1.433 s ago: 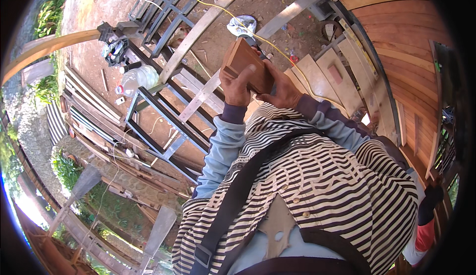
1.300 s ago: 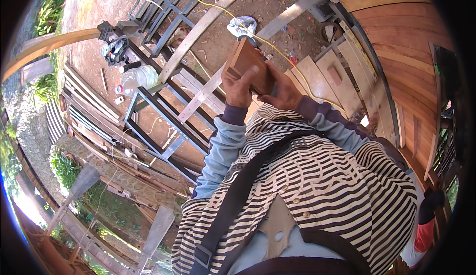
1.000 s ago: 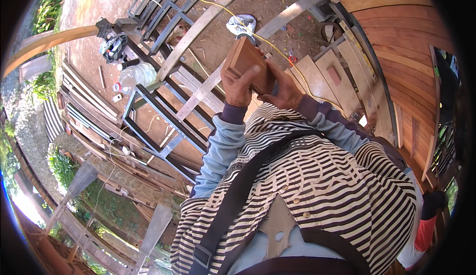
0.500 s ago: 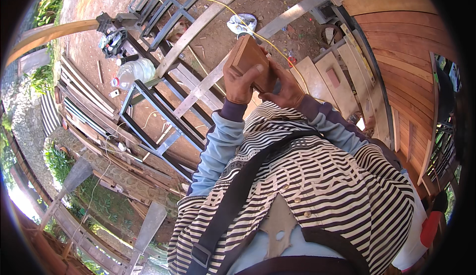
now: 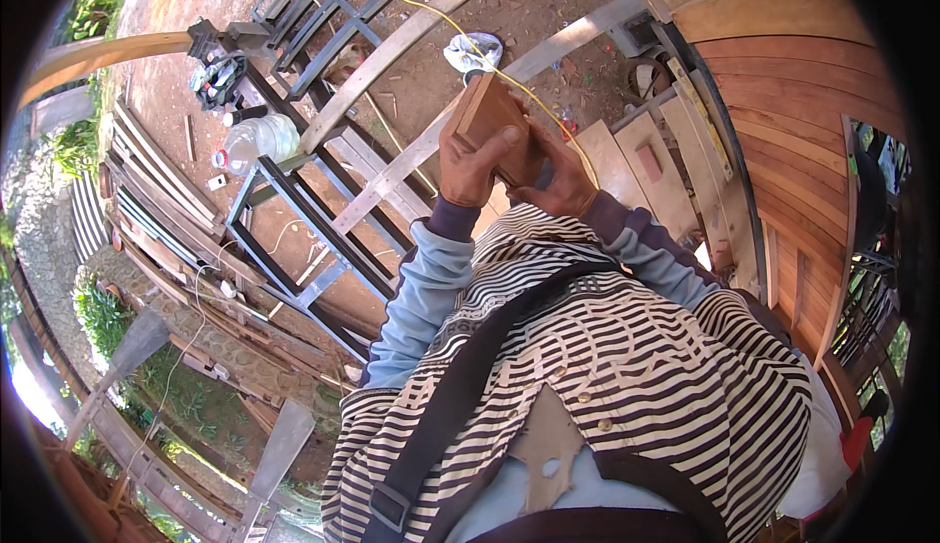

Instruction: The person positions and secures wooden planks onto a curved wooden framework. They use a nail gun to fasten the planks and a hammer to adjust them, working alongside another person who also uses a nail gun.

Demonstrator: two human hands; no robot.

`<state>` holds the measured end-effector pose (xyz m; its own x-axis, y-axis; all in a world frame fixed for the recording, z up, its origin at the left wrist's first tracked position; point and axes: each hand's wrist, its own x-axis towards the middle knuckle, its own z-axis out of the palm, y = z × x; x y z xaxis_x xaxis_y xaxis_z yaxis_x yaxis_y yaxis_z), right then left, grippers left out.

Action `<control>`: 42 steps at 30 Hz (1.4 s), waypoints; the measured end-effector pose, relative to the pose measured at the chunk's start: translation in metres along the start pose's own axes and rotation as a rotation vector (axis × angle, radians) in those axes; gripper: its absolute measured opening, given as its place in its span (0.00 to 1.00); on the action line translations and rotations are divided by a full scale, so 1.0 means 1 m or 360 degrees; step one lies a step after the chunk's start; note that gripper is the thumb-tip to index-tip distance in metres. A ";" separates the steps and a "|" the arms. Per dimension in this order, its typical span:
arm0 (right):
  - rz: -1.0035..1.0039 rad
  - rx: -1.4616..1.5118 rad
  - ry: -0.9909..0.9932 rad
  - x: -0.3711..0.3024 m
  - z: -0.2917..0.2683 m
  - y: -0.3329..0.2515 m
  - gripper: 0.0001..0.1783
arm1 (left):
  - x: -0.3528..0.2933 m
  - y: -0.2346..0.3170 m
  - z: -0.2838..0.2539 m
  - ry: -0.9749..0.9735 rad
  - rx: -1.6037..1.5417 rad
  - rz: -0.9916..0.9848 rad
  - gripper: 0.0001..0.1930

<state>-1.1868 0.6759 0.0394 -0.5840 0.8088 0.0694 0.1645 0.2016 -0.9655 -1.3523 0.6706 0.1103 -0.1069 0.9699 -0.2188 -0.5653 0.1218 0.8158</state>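
Up in front of my chest is a short reddish-brown wooden block (image 5: 488, 110), tilted, with a line or groove running along its end. My left hand (image 5: 468, 169) grips its near left side, with the thumb lying across the face. On the right, my right hand (image 5: 560, 173) is closed around the lower right side, its thumb below and its fingers partly hidden behind the wood. Both hands are closed on this one piece.
Below lie a dark metal frame (image 5: 284, 225) and pale planks (image 5: 421, 48). A yellow cord (image 5: 431, 4) crosses them. A large clear water jug (image 5: 262, 140) stands left, near stacked boards (image 5: 166, 186). Wooden planking (image 5: 783, 102) rises on the right.
The view has shifted slightly, so the surroundings appear a little farther left. Both hands keep their hold on the wooden block, which has barely moved.
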 end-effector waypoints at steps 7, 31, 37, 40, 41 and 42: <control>0.0019 0.0007 0.0000 0.000 0.001 0.003 0.55 | 0.003 -0.001 -0.003 -0.0029 0.0041 -0.0015 0.26; 0.0433 0.0523 -0.0168 0.016 0.008 -0.016 0.41 | 0.028 -0.018 -0.053 0.0187 -0.0279 -0.0519 0.17; 0.0498 0.0330 -0.0002 0.017 0.015 0.003 0.32 | 0.037 -0.029 -0.067 0.0223 -0.0495 -0.0590 0.19; 0.0522 0.0363 0.0081 0.021 0.018 -0.001 0.34 | 0.035 -0.025 -0.061 0.0273 -0.0510 -0.0571 0.19; 0.0522 0.0361 0.0102 0.022 0.018 -0.001 0.35 | 0.035 -0.026 -0.062 0.0254 -0.0521 -0.0557 0.20; 0.0368 0.0199 0.0068 0.023 0.017 -0.002 0.37 | 0.036 -0.026 -0.062 0.0234 -0.0532 -0.0543 0.20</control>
<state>-1.2140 0.6845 0.0389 -0.5079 0.8485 -0.1484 0.1887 -0.0585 -0.9803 -1.3922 0.6891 0.0474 0.0293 0.8437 -0.5360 -0.8168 0.3293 0.4737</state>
